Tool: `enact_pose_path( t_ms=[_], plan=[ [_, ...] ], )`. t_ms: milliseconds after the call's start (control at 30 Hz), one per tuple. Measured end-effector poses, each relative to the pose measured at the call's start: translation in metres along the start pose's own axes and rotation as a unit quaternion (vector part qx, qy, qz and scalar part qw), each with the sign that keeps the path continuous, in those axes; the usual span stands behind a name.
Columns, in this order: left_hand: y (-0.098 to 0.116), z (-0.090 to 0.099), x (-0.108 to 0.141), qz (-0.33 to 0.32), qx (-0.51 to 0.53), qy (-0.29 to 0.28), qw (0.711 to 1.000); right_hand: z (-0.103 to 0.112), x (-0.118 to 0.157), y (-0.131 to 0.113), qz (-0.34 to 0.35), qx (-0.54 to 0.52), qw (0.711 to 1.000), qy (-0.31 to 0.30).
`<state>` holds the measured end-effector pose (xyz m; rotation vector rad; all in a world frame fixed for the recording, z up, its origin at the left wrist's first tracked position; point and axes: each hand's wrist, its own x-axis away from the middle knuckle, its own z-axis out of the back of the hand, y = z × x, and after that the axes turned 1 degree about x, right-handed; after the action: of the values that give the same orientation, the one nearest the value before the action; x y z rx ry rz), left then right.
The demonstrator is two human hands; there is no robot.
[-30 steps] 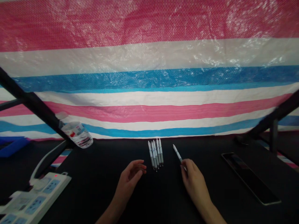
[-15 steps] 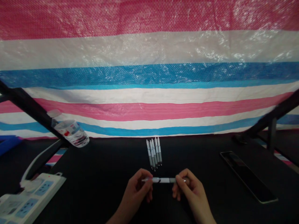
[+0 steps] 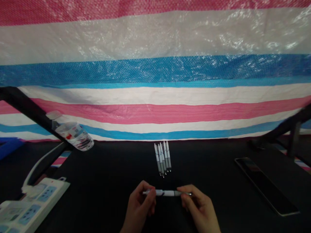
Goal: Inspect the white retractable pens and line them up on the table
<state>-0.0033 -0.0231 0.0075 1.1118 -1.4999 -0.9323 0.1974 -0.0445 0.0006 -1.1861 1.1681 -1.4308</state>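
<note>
A white and grey pen [image 3: 167, 193] is held level above the black table, between both hands. My left hand [image 3: 141, 205] pinches its white end. On the grey tip end, the fingers of my right hand [image 3: 198, 205] are closed, with the metal point showing past them. Beyond the hands, several similar pens [image 3: 162, 158] lie side by side on the table, their tips towards me.
At the right lies a dark phone [image 3: 267, 186] on the black table [image 3: 109, 174]. A clear plastic bottle [image 3: 75, 135] leans at the left, behind a white power strip [image 3: 36, 202] with a cable. A striped sheet [image 3: 155, 72] hangs behind.
The view has shifted slightly. The right hand's fingers have moved on the pen's tip end, leaving more of the metal point in sight. The left hand keeps its pinch.
</note>
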Motion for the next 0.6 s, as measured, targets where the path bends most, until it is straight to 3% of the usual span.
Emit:
enact_pose_path(
  t_ms=[333,533,600],
  plan=[
    [0.006,-0.003,0.006,-0.001,0.065,0.022,0.998,0.001,-0.003,-0.004,-0.062,-0.035,0.994,-0.078],
    [0.007,-0.003,0.008,-0.016,0.055,0.037,0.998,0.002,-0.005,-0.01,-0.05,-0.037,0.998,-0.025],
    [0.007,-0.003,0.008,-0.017,0.046,0.041,0.998,0.003,-0.006,-0.008,-0.058,-0.038,0.997,-0.035]
  ],
)
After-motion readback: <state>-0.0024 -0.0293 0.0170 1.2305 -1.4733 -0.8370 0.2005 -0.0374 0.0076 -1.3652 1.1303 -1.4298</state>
